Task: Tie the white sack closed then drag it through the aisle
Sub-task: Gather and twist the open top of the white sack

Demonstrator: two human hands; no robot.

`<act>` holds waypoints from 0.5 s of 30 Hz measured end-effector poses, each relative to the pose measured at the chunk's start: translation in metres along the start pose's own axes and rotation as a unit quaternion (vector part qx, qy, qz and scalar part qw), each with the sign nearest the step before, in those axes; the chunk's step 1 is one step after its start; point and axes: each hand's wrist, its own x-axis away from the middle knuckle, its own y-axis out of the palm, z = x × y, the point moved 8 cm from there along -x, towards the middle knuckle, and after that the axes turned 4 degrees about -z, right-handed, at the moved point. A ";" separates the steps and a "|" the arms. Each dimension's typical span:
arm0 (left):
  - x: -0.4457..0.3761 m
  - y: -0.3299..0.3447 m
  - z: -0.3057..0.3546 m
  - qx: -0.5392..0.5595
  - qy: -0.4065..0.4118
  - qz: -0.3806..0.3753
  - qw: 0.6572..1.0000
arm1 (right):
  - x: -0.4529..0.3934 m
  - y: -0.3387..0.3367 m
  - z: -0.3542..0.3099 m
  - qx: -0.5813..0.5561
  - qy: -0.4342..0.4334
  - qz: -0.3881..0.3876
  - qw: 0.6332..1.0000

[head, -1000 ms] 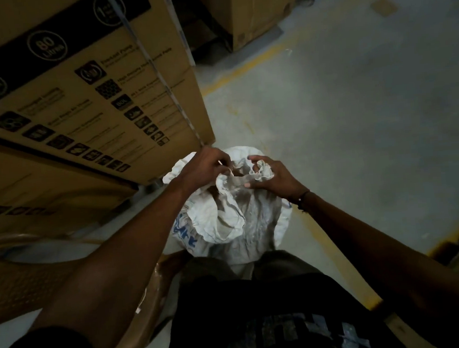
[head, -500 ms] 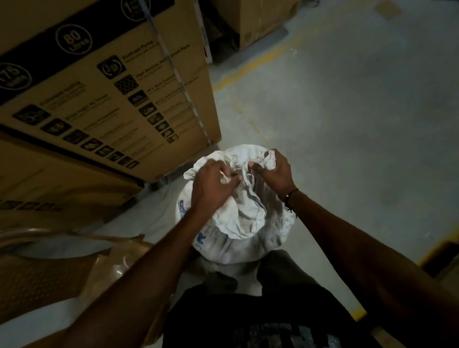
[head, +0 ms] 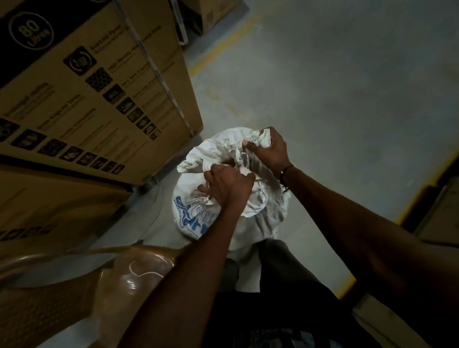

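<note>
The white sack (head: pixel 267 214) with blue print stands upright on the concrete floor just in front of my legs. Its mouth is crumpled and gathered at the top. My left hand (head: pixel 228 186) grips a bunch of the sack's cloth on the near side of the mouth. My right hand (head: pixel 269 150) grips a crumpled flap of the mouth on the far right side. A dark band sits on my right wrist. The inside of the sack is hidden by the folds.
Large printed cardboard boxes (head: pixel 78 84) stand close on the left. A brown plastic chair (head: pixel 75 290) sits at my lower left. More cartons (head: pixel 451 211) line the right past a yellow floor line (head: pixel 430 191). Grey aisle floor (head: pixel 338 69) stretches ahead.
My left hand has moved down and nearer, bunching the near side of the sack's mouth. My right hand has shifted right, pulling the far flap. The view has tilted lower.
</note>
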 end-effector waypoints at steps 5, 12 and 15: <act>-0.035 -0.013 -0.026 0.098 0.084 -0.050 0.990 | -0.004 -0.006 0.004 -0.015 0.011 -0.019 1.000; -0.074 -0.068 -0.011 -0.092 0.346 -0.079 0.930 | 0.002 -0.014 0.005 -0.065 0.014 -0.158 0.985; -0.083 -0.064 0.018 -0.173 0.457 -0.117 0.865 | 0.006 -0.013 -0.001 -0.072 -0.002 -0.219 0.973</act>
